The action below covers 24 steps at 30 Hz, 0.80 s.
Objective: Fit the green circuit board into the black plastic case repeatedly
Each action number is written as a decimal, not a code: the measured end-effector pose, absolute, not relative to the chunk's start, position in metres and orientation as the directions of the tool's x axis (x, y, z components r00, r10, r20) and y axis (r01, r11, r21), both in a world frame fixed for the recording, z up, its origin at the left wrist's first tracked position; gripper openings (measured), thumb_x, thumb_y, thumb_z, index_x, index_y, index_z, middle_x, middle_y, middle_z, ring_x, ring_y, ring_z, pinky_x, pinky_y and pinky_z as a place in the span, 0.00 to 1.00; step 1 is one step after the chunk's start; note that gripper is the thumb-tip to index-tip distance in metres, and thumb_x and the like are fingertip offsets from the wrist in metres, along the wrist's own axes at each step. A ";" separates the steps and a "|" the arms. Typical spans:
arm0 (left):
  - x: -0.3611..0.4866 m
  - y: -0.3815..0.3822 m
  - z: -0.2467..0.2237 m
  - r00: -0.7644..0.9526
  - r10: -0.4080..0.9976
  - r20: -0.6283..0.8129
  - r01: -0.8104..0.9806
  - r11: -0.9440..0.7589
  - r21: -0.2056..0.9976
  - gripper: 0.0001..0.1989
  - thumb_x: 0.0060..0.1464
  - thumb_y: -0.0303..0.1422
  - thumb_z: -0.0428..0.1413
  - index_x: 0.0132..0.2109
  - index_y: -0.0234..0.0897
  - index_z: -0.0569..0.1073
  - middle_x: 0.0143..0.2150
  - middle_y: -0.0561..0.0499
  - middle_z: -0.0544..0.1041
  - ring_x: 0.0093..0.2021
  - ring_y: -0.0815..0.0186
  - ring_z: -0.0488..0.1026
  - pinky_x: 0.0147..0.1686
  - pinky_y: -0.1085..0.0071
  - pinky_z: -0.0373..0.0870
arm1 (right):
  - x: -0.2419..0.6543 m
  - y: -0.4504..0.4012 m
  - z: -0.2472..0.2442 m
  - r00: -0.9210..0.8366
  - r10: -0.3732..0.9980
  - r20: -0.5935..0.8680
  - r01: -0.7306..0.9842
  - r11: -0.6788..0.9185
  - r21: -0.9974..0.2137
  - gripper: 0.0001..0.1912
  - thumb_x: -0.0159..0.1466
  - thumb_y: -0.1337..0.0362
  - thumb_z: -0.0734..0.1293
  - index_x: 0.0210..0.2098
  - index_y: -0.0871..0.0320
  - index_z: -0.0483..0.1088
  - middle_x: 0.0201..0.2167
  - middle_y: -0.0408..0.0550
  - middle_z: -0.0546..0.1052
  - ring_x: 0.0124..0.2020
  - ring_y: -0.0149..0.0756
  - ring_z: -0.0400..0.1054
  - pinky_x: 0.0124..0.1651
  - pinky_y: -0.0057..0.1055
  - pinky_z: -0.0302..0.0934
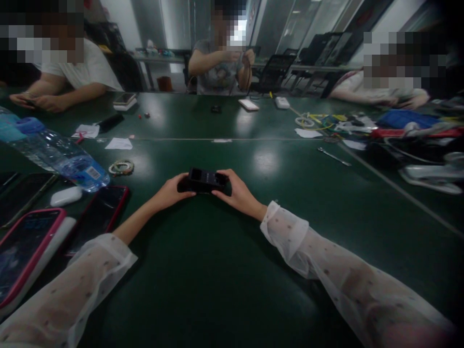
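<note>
A black box-like device (206, 181) with squarish openings in its top is at the middle of the green table (203, 290). My left hand (174, 190) grips its left end, with the thumb along the near side. Its right end is held by my right hand (237, 192), fingers on the far side and thumb in front. Both hands are closed on it, and their palms cover its two ends. I cannot tell whether the device's underside touches the table. What kind of device it is does not show clearly.
Left of me are a large water bottle (68, 154), a beaded bracelet (121, 167), a white earphone case (66, 196) and several phones (101, 215). A wrench (333, 157) lies to the right, near tangled cables (319, 121). Three other people sit around the table.
</note>
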<state>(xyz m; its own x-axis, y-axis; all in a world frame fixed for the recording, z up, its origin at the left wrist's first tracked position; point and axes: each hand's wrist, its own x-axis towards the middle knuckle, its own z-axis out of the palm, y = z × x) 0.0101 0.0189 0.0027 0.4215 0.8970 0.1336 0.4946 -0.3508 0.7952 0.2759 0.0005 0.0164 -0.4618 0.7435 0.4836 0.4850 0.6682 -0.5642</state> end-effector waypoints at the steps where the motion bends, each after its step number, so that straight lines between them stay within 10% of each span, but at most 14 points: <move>1: 0.010 0.019 0.003 0.421 0.897 0.135 0.494 -0.351 0.795 0.31 0.49 0.39 0.63 0.59 0.36 0.65 0.56 0.41 0.72 0.54 0.53 0.71 0.53 0.53 0.67 | 0.276 0.000 0.017 -0.463 0.742 0.485 0.486 0.670 -0.561 0.27 0.61 0.59 0.68 0.57 0.54 0.57 0.51 0.54 0.68 0.54 0.46 0.66 0.56 0.48 0.64; 24: 0.004 0.017 0.009 0.535 0.834 0.135 0.470 -0.427 0.773 0.32 0.58 0.48 0.53 0.66 0.45 0.57 0.65 0.44 0.62 0.62 0.49 0.63 0.58 0.53 0.62 | 0.276 0.000 0.016 -0.597 0.678 0.429 0.485 0.731 -0.481 0.28 0.60 0.63 0.69 0.57 0.51 0.56 0.53 0.53 0.68 0.53 0.47 0.65 0.55 0.52 0.64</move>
<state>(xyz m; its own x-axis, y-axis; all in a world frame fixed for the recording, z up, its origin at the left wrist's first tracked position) 0.0044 0.0169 0.0093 0.5354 0.8337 0.1350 0.4697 -0.4268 0.7728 0.2760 -0.0002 0.0165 -0.5971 0.6779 0.4289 0.4845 0.7308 -0.4808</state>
